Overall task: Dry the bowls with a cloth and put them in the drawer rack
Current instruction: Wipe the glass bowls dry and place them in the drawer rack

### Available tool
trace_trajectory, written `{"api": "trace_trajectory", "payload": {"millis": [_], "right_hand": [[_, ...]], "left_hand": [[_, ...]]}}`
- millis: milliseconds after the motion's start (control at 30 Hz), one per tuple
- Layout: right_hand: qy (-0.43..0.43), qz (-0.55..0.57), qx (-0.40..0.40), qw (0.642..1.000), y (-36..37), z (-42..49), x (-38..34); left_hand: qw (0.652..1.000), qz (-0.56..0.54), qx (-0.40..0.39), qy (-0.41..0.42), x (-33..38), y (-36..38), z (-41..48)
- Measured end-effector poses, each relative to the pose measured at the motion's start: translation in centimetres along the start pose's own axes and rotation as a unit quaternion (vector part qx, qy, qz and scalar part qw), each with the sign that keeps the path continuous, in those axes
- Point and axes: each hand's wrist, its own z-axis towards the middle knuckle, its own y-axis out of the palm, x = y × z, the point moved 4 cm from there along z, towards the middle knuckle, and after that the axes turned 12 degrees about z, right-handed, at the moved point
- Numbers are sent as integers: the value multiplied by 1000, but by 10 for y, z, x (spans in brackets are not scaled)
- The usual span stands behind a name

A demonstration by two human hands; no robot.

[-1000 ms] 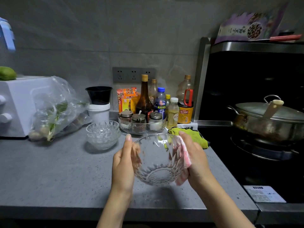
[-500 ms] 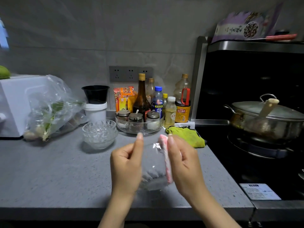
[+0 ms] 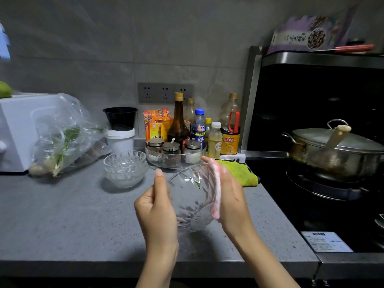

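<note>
I hold a cut-glass bowl on its side above the grey counter. My left hand grips its left rim, thumb pointing up along the edge. My right hand presses a pink cloth against the bowl's right rim and outer wall, fingers curled round cloth and rim. A stack of several more glass bowls stands on the counter behind and to the left. No drawer rack is in view.
A clear tray of spice jars and several bottles stand at the back. A yellow-green cloth lies beside the black stove, where a lidded pot sits. A plastic bag of vegetables leans on a white appliance.
The bowl has turned in my hands from opening-up to edge-on and now to its side. The pink cloth has slid along the right rim with my right hand.
</note>
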Motion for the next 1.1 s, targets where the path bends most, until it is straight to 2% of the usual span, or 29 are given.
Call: {"api": "trace_trajectory", "payload": {"millis": [100,167,233,267,333,433,467,533,600,767,867,1033,1100], "right_hand": [[-7,4,5,1000,6,-14,0],[-79,-128,-4,989,17,-18,-14],[-191,-282,-9,940,27,-19,-23],[-216,-313,-7,925,29,-16,-25],[-183,-281,1,942,25,-7,-23],[0,-60,14,998,12,6,-15],[77,30,28,996,7,7,-12],[185,156,57,969,-2,3,1],[224,181,61,956,-6,-4,12],[217,152,114,958,-13,-7,8],[165,96,106,976,-18,0,-5],[75,26,22,997,-17,3,-20],[48,8,6,999,-14,2,-22]], "left_hand": [[1000,3,-13,9,3,-3,4],[999,14,-27,28,-1,0,6],[996,43,-47,59,-5,6,3],[995,50,-57,67,-6,8,1],[995,48,-58,67,-9,7,-1],[998,19,-45,37,-5,0,-1],[999,1,-45,24,-5,-3,-1],[997,-54,-56,-1,-10,-6,3],[994,-91,-59,-26,-13,-9,5],[992,-69,-77,-73,-25,-12,5],[985,29,-161,-55,-22,-12,10],[951,120,-254,130,17,1,0],[927,197,-245,204,22,7,-3]]}}
